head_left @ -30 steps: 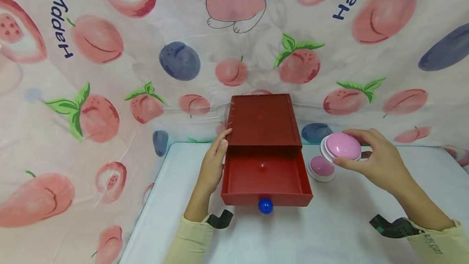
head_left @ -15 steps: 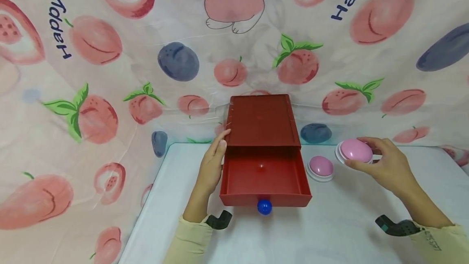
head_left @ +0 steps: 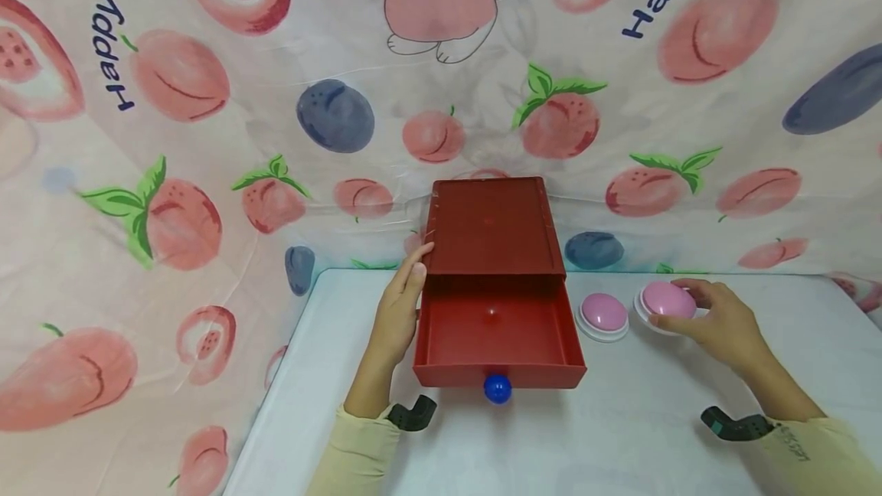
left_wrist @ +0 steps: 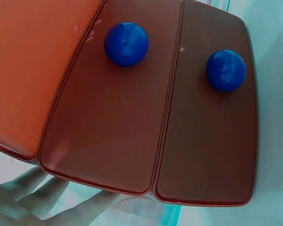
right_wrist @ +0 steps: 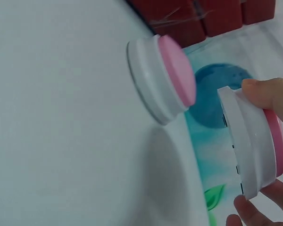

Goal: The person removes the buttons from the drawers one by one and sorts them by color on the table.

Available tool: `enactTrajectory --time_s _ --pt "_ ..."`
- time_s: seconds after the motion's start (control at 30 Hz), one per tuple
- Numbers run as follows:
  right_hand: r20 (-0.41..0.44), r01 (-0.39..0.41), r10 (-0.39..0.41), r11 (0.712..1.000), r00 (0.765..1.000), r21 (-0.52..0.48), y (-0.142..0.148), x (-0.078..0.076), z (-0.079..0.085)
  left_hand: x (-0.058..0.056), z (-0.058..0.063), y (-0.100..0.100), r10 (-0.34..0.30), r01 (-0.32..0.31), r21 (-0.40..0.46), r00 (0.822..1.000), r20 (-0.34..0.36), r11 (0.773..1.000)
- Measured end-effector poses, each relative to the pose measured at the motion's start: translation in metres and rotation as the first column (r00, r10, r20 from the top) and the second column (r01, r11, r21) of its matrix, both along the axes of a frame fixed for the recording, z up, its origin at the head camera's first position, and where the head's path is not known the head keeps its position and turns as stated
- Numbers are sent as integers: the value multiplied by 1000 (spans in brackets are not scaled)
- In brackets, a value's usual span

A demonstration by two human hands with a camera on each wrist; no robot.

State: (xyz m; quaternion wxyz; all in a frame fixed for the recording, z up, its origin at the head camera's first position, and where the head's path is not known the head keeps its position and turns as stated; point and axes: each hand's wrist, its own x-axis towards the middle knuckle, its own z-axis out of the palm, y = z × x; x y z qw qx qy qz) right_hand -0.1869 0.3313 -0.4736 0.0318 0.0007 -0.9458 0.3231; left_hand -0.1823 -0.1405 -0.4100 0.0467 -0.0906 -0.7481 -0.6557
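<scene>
From the head view, here's my left hand (head_left: 396, 320), fingers extended rather than curled, resting along the side of the red drawer cabinet (head_left: 492, 228). The top drawer (head_left: 441, 376) juts out at me, blue ball knob (head_left: 498, 389) in front. Over to my right hand (head_left: 723, 320): thumb and fingers pinch a pink-domed white push button (head_left: 668, 299), dome up, just beside its twin, the second push button (head_left: 603, 313), on the white table (head_left: 599, 435).

Into the left wrist view: straight fingers against the cabinet wall, middle drawer (left_wrist: 104, 117) and bottom drawer (left_wrist: 207, 136) both pushed in, a blue knob on each.

And the right wrist view: my thumb on one side of the white casing, fingers opposite, the twin apart from it; whether my button's base touches the table, I can't tell.
</scene>
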Motion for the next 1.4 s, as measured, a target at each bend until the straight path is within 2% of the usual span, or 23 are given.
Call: enactTrajectory --time_s 0.57,1.4 --pt "83 -23 21 1000 996 16 6 -9 -23 -1 -1 0 3 -3 -10 1000 2 1000" --pt "102 -18 10 997 995 76 2 -12 -25 -1 -1 0 -8 8 -3 1000 -5 1000"
